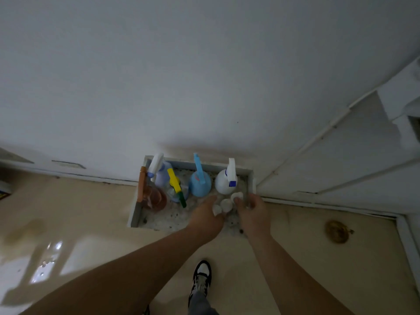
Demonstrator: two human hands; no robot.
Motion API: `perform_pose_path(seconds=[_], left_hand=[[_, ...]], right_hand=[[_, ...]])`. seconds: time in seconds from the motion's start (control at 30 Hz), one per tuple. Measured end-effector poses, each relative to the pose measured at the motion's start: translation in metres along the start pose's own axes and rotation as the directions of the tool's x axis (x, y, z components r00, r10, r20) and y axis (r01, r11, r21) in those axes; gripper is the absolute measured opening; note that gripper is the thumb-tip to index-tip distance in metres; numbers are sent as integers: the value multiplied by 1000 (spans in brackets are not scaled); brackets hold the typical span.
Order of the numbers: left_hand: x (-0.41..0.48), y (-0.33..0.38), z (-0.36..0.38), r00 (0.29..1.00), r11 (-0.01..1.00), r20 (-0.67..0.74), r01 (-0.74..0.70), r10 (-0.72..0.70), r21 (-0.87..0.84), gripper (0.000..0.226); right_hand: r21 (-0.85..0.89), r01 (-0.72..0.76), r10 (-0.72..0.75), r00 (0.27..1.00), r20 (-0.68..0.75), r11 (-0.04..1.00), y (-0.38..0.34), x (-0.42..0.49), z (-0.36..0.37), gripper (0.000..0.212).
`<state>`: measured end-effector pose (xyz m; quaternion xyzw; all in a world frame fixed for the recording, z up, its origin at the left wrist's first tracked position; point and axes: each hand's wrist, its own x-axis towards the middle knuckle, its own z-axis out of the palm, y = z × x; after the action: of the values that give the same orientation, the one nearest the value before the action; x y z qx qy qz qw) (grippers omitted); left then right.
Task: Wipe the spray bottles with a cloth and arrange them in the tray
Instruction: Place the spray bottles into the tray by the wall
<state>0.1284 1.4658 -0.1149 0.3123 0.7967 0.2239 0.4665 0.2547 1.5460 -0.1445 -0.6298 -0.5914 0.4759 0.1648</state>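
Observation:
A grey tray (251,178) with a speckled bottom sits on the floor against the wall. Along its back stand several spray bottles: an amber one (154,196), a lilac one with a white trigger (162,176), a clear one with a yellow and green trigger (176,189), a light blue one (200,184) and a white one with a blue nozzle (226,183). In front of the white one are three small white-capped bottles (225,204). My left hand (205,215) curls its fingers round the nearest of them. My right hand (253,209) pinches the far right one at its cap. No cloth shows.
The tray sits in a corner where the white wall meets a white door frame (318,142). A brass floor drain (337,231) lies to the right. My shoe (202,278) stands on the beige floor behind the tray. Wet patches (45,258) shine on the left.

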Motion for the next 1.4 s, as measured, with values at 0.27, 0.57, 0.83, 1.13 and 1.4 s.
perform_pose_path(seconds=[0.27, 0.57, 0.83, 1.13, 1.4], left_hand=[[-48, 6, -72, 985, 982, 18, -171, 170, 83, 30], [-66, -9, -208, 941, 989, -304, -141, 149, 48, 22], [28, -39, -227, 989, 953, -143, 18, 26, 302, 41], [73, -22, -226, 989, 939, -145, 40, 10, 343, 20], [82, -10, -259, 981, 869, 26, -182, 192, 460, 35]], right_hand=[[-146, 366, -386, 911, -145, 919, -87, -30, -2, 27], [-294, 560, -449, 815, 367, 775, -165, -57, 79, 34], [-464, 422, -229, 880, 416, 779, -148, -31, 115, 8], [-216, 172, -85, 929, 359, 961, -167, -11, 126, 25], [300, -388, 261, 885, 385, 871, -196, -3, 143, 8]])
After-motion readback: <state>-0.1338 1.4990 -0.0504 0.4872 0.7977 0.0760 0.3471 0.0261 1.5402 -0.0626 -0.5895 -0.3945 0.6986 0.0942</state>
